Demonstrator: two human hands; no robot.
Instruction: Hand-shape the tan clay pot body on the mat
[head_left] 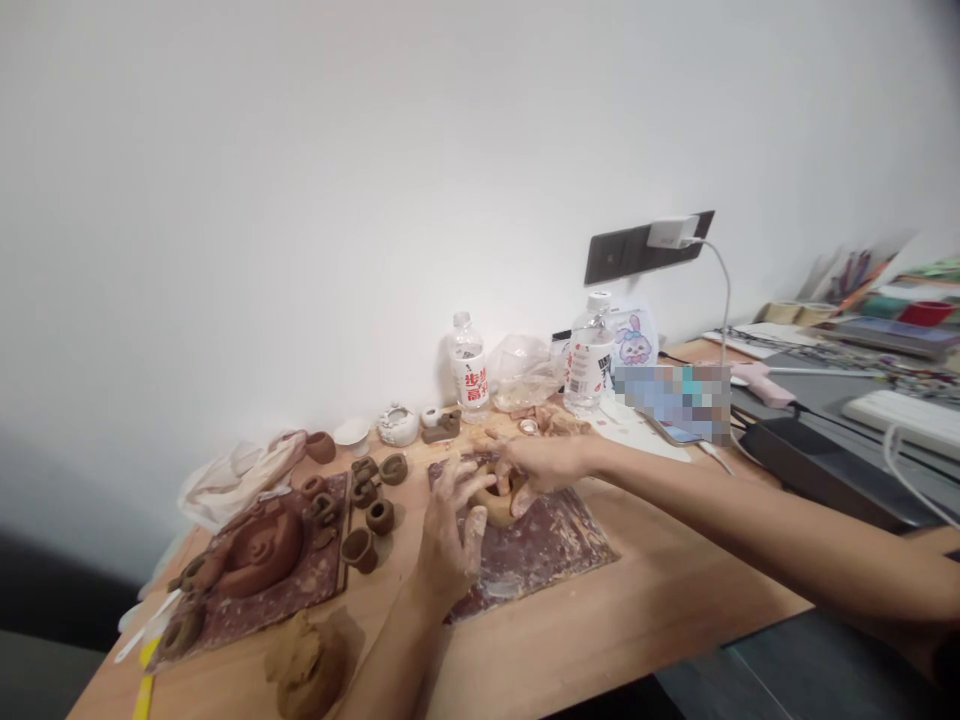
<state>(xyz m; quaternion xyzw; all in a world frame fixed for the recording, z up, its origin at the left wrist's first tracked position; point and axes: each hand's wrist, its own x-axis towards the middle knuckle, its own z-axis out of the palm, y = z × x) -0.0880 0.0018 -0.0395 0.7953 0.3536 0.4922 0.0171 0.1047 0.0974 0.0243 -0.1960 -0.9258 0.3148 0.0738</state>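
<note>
A small tan clay bowl [498, 511] sits on a brown, clay-smeared board [547, 540] at the table's middle. My right hand [540, 463] reaches over it from the right. Fingers of that hand dip into the bowl's opening, and its thumb lies against the outer wall, gripping the side. On the bowl's left, my left hand [452, 530] has its fingers spread, with the tips close to or touching the rim. Pale dried clay coats both hands. A lump of tan clay [304, 665] rests near my left forearm.
At left, a second board [330, 578] carries a reddish clay piece [262, 548]; several small clay pots [360, 550] stand beside it. Two plastic bottles [471, 375] and a clear bag [521, 375] line the wall. A phone [671, 405] and black case [825, 470] lie right.
</note>
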